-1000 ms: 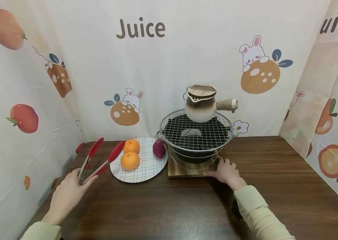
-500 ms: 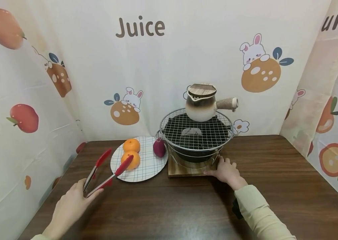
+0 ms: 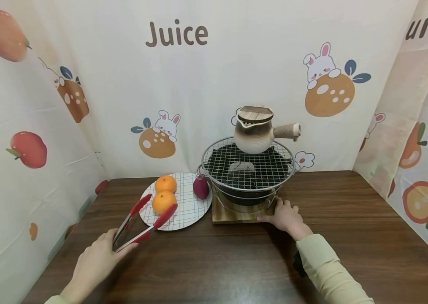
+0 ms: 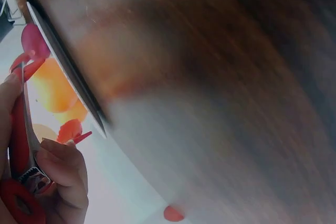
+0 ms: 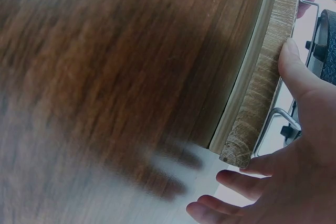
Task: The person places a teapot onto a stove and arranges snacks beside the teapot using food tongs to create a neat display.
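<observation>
In the head view, my left hand (image 3: pixel 94 261) holds a pair of tongs (image 3: pixel 142 230) with red tips and metal arms spread apart. The tips reach the left front of a white checked plate (image 3: pixel 189 217), one at each side of the nearer orange (image 3: pixel 163 201); contact cannot be told. Behind it lies a second orange (image 3: pixel 166 184), and a dark purple fruit-like item (image 3: pixel 200 187) sits at the plate's right. My right hand (image 3: pixel 286 217) grips the front right corner of a wooden base (image 3: pixel 233 216), thumb (image 5: pixel 294 66) on the board and fingers past its corner.
On the base stands a black round grill with a wire rack (image 3: pixel 244 169). A side-handled teapot (image 3: pixel 253 137) with a wooden lid sits at the rack's back right. Printed cloth (image 3: pixel 199 93) walls in the brown table (image 3: pixel 214 266) at back and sides.
My left hand has moved right and toward the front of the table with the tongs, bringing their tips down to the nearer orange. My right hand stays on the base.
</observation>
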Demonstrator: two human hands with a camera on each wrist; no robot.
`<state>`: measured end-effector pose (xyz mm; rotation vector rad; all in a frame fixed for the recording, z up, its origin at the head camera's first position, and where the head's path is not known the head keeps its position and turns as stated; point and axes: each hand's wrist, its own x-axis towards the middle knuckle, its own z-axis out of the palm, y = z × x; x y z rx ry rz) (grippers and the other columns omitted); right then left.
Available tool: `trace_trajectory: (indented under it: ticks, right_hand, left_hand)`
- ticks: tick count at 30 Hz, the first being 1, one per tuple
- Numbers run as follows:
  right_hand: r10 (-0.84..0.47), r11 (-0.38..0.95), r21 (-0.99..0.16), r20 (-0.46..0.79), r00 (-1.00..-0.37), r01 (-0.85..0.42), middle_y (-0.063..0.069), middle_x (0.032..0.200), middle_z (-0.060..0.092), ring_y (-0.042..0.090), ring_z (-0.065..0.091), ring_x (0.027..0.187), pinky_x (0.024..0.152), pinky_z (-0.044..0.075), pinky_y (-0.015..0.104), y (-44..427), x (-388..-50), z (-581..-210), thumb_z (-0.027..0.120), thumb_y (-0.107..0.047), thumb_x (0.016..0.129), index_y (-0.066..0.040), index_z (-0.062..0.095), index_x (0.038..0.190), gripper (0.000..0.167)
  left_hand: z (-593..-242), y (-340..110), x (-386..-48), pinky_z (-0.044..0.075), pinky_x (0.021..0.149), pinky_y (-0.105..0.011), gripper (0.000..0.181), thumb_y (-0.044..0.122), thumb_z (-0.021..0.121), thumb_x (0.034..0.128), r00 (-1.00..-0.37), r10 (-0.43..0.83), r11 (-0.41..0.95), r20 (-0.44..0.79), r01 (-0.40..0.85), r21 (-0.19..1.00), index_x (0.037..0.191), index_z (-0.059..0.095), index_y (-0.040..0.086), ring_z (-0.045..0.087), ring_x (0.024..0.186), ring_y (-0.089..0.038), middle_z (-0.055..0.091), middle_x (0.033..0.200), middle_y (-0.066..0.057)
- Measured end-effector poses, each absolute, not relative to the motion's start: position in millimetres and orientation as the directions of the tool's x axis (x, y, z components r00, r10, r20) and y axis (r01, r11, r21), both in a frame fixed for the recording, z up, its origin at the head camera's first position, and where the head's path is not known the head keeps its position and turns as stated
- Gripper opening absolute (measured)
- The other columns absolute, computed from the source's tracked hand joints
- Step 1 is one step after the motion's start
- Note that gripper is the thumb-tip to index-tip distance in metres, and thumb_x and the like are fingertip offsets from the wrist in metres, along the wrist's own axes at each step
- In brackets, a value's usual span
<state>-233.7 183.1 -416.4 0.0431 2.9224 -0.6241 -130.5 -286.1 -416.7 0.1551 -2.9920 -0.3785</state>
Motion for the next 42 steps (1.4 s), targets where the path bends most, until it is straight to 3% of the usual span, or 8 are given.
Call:
trace_trajectory:
  ticks: [12,22,29,42]
  right_hand:
    - [-0.004,0.911,-0.407,-0.154,-0.988,0.060,0.039,0.140,0.034,0.061,0.035,0.121,0.089,0.043,0.065,182,-234,-416,0.069,-0.059,0.079,0.011,0.024,0.146,0.107]
    - [0.002,0.912,-0.404,-0.161,-0.987,0.068,0.038,0.142,0.034,0.060,0.035,0.123,0.091,0.042,0.065,182,-233,-415,0.069,-0.058,0.079,0.012,0.023,0.146,0.107]
    - [0.001,0.911,-0.408,-0.153,-0.988,0.064,0.038,0.141,0.035,0.060,0.034,0.124,0.091,0.042,0.065,183,-235,-416,0.069,-0.060,0.078,0.012,0.024,0.146,0.108]
    - [0.009,0.910,-0.409,-0.157,-0.988,0.073,0.037,0.141,0.036,0.059,0.035,0.123,0.091,0.042,0.065,184,-234,-419,0.069,-0.062,0.077,0.010,0.023,0.146,0.110]
  left_hand:
    - [-417,-280,-136,0.049,0.059,-0.053,0.088,0.072,0.060,0.0775,-0.989,-0.087,0.971,0.117,-0.059,0.230,0.125,0.053,-0.002,0.065,0.083,-0.042,0.064,0.110,-0.026]
    - [-418,-281,-139,0.046,0.055,-0.048,0.073,0.068,0.063,0.0785,-0.983,-0.098,0.967,0.153,-0.058,0.248,0.115,0.059,0.005,0.063,0.073,-0.031,0.066,0.096,-0.015]
    - [-419,-281,-140,0.046,0.054,-0.046,0.076,0.070,0.063,0.0775,-0.983,-0.110,0.970,0.146,-0.075,0.230,0.118,0.058,0.005,0.061,0.071,-0.027,0.066,0.098,-0.015]
    - [-403,-269,-142,0.035,0.046,-0.033,0.062,0.059,0.069,0.0793,-0.951,-0.091,0.963,0.297,-0.008,0.268,0.113,0.057,0.007,0.048,0.057,-0.018,0.055,0.079,-0.006]
